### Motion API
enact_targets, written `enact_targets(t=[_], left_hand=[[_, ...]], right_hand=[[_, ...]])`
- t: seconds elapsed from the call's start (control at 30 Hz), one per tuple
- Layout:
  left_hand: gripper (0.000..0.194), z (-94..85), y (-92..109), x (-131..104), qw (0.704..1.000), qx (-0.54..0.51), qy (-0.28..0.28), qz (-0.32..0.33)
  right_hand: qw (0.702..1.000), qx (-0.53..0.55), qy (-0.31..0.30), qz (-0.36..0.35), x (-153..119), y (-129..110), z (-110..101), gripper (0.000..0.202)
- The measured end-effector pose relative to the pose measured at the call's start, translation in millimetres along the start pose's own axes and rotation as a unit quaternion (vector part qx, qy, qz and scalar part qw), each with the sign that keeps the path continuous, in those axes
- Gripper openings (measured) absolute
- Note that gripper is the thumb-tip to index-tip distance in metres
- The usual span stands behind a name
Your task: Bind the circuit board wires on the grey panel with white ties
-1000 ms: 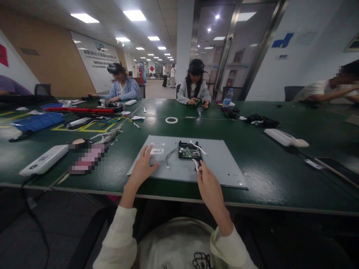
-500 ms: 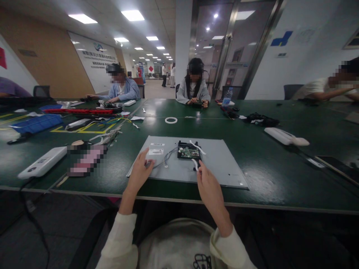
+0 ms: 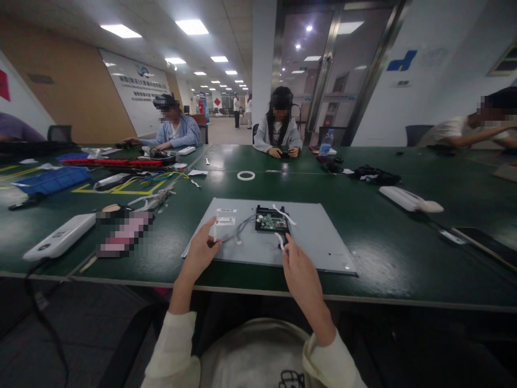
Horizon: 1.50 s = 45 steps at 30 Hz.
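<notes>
A flat grey panel (image 3: 311, 242) lies on the green table before me. On it sits a green circuit board (image 3: 271, 221) in a black frame, with grey wires (image 3: 239, 229) running left from it. My left hand (image 3: 200, 250) is over the panel's left edge, thumb and fingers pinched by a narrow upright white strip (image 3: 215, 230). At the lower side of the board, my right hand (image 3: 301, 267) pinches a short curled white strip (image 3: 280, 241) between thumb and index finger. Another white strip (image 3: 287, 215) lies across the board's right corner.
Beyond the panel lies a white tape ring (image 3: 246, 175). To the left are a white power bank (image 3: 60, 237), a pink blurred object (image 3: 127, 231) and a blue tray (image 3: 52, 180). A white device (image 3: 404, 199) with a cable is at right. Several people sit around the table.
My left fingers have drawn closer together, and a white strip now shows upright beside them. My right hand stays nearly still at the lower strip. The view has shifted slightly.
</notes>
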<state>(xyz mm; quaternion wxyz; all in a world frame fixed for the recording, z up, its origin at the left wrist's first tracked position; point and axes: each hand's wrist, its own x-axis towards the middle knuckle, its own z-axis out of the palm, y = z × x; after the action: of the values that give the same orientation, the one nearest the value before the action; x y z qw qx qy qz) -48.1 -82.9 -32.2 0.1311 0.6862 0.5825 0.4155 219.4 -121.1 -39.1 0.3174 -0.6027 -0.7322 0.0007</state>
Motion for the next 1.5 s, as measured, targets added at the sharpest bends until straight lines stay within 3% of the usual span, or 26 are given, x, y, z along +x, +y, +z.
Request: enact_targets(t=[0.53, 0.63, 0.73, 0.87, 1.03, 1.17, 1.23, 1.33, 1.43, 1.5], left_hand=[[0.063, -4.5, -2.6, -2.9, 1.0, 0.011, 0.017, -0.001], [0.061, -4.2, -1.4, -1.6, 0.999, -0.029, 0.024, -0.004], [0.059, -5.6, 4.4, 0.1, 0.99, -0.133, 0.047, -0.022], [0.047, -8.1, 26.1, 2.3, 0.941, -0.312, 0.105, -0.079], [0.052, -0.2, 58.1, 4.4, 0.857, -0.497, 0.036, -0.132], [0.055, 9.3, 59.3, 5.3, 0.797, -0.582, 0.034, -0.16], [0.054, 10.3, 55.2, 7.7, 0.793, -0.586, 0.035, -0.165], [0.053, 5.6, 56.7, 18.1, 0.814, -0.561, 0.008, -0.152], [0.052, -0.1, 71.2, 39.8, 0.834, -0.536, -0.033, -0.127], [0.052, 1.5, 83.0, 60.0, 0.836, -0.534, -0.071, -0.103]], right_hand=[[0.999, 0.023, -0.016, -0.023, 0.7, -3.9, -4.8, 0.034], [0.999, 0.026, -0.012, -0.025, 0.6, -4.3, -4.1, 0.034], [0.999, 0.034, -0.009, -0.014, 0.6, -4.4, -2.9, 0.033], [0.996, 0.086, 0.003, 0.017, 0.1, -5.7, -5.2, 0.028], [0.975, 0.209, 0.038, 0.067, -3.1, -4.4, -11.1, 0.025], [0.932, 0.335, 0.056, 0.126, -1.8, 1.4, -16.1, 0.025], [0.91, 0.392, 0.047, 0.129, 4.8, 3.5, -23.2, 0.024], [0.897, 0.432, 0.006, 0.095, 28.0, 2.7, -43.9, 0.037], [0.9, 0.436, -0.002, 0.026, 69.2, 0.2, -66.1, 0.058], [0.908, 0.418, 0.011, -0.016, 102.9, 0.7, -70.3, 0.048]])
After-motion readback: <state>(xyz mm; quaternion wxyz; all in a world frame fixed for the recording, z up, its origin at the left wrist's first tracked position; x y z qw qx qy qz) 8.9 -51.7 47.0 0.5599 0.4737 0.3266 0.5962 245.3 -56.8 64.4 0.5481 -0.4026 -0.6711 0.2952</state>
